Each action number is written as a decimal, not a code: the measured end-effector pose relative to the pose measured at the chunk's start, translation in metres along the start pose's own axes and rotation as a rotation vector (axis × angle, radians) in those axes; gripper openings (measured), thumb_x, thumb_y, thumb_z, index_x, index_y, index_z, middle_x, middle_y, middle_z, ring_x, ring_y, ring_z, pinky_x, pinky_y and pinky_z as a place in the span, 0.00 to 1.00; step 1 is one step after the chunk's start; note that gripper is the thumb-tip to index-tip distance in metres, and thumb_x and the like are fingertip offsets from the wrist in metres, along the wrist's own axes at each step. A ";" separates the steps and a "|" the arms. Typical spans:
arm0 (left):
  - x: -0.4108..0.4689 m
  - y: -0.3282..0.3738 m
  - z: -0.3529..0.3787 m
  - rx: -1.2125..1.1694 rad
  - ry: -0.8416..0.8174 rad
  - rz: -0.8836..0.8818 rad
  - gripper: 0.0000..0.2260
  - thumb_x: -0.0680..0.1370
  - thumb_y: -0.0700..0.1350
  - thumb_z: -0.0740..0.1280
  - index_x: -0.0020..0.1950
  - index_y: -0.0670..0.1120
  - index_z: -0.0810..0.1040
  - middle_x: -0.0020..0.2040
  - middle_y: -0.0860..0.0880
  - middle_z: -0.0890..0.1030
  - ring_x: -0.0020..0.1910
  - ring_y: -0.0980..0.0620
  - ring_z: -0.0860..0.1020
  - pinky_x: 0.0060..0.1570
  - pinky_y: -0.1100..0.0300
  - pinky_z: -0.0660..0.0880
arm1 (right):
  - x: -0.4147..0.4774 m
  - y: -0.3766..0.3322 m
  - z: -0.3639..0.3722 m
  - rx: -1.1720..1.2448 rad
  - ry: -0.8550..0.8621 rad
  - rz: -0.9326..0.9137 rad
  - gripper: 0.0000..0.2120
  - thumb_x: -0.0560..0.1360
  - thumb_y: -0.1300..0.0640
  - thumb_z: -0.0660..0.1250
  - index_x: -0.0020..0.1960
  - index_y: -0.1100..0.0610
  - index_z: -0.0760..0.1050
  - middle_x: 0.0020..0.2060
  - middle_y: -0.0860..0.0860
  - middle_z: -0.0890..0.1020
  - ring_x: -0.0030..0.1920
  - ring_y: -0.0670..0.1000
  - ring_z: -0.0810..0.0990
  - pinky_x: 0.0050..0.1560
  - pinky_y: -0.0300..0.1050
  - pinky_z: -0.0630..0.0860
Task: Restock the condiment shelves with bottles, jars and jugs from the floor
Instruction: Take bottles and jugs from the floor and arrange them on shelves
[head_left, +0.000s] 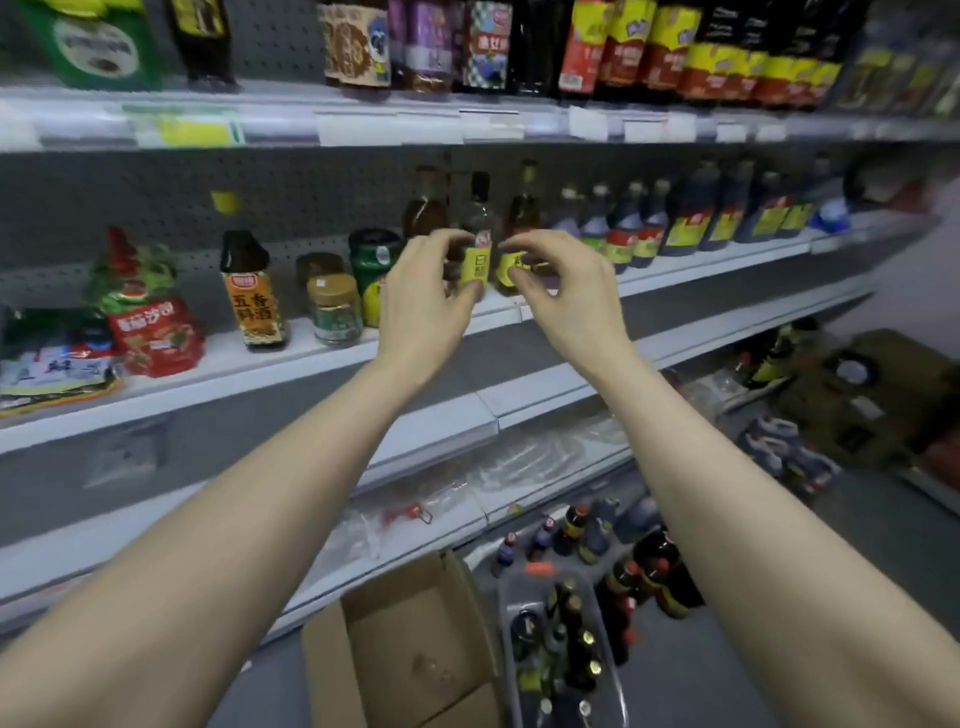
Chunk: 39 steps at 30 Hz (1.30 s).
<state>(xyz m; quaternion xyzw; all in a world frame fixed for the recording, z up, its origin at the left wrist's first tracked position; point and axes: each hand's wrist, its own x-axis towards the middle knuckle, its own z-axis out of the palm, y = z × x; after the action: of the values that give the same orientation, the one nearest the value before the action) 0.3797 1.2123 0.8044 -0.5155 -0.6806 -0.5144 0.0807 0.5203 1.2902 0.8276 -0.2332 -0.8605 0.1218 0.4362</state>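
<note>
Curled round the clear bottle, my left hand grips it at the yellow label, fingers over the top and thumb below. My right hand pinches the amber bottle just beside it, finger and thumb on its yellow label. Both bottles stand upright on the middle shelf, close together near the front edge. Jars sit to their left, and a row of dark bottles runs to their right. Down on the floor, between my forearms, are an open box and a clear bin of bottles. More bottles stand near the bin.
</note>
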 end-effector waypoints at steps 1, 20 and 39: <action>-0.008 0.005 0.013 -0.019 -0.030 -0.005 0.17 0.74 0.43 0.72 0.62 0.48 0.77 0.55 0.50 0.79 0.48 0.52 0.79 0.50 0.55 0.77 | -0.013 0.010 -0.007 -0.004 -0.002 0.022 0.11 0.76 0.66 0.69 0.57 0.59 0.82 0.54 0.51 0.84 0.52 0.49 0.82 0.54 0.46 0.78; -0.124 0.023 0.188 -0.241 -0.592 -0.061 0.15 0.74 0.40 0.73 0.59 0.49 0.79 0.49 0.54 0.80 0.44 0.58 0.78 0.48 0.63 0.77 | -0.213 0.138 -0.073 -0.129 0.062 0.487 0.10 0.78 0.65 0.69 0.57 0.56 0.82 0.53 0.49 0.83 0.52 0.45 0.81 0.54 0.38 0.78; -0.267 -0.078 0.368 -0.085 -0.951 -0.420 0.17 0.75 0.41 0.73 0.64 0.48 0.79 0.55 0.49 0.82 0.54 0.51 0.80 0.56 0.51 0.78 | -0.397 0.326 0.009 0.114 -0.257 1.012 0.11 0.77 0.64 0.69 0.57 0.55 0.83 0.49 0.46 0.85 0.49 0.47 0.84 0.52 0.45 0.80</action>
<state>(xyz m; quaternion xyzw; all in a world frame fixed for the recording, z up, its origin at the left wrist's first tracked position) 0.5948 1.3401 0.4176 -0.5475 -0.7093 -0.2555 -0.3632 0.8119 1.3698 0.4121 -0.5789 -0.6787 0.3915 0.2258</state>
